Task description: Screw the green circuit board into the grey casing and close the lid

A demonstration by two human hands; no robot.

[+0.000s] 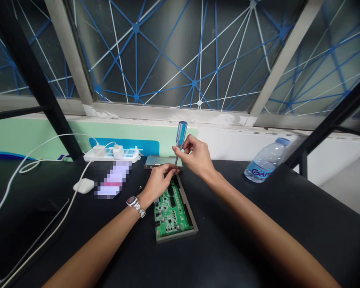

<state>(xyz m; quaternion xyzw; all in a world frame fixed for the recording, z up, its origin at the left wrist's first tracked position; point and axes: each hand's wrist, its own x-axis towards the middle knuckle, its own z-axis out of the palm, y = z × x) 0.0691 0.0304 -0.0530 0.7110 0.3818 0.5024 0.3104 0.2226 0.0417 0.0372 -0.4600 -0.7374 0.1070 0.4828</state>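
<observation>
A green circuit board (171,216) lies in a shallow grey metal case (189,212) on the black table. Above its far end stands a screwdriver (181,132) with a clear blue handle, nearly upright, its shaft pointing down. The fingers of my right hand (196,156) are closed around the lower handle. My left hand (160,182) pinches low on the shaft near the board's far end. The screwdriver's tip is hidden behind the left fingers. Behind the hands sits a flat grey metal piece (159,161), partly covered.
At the right stands a tilted-looking plastic water bottle (265,162). A white power strip (129,155) with plugs and cables lies back left, near a blurred-out phone-like object (114,180) and a white rounded case (84,185). Black metal bars (45,88) rise at both sides before the window.
</observation>
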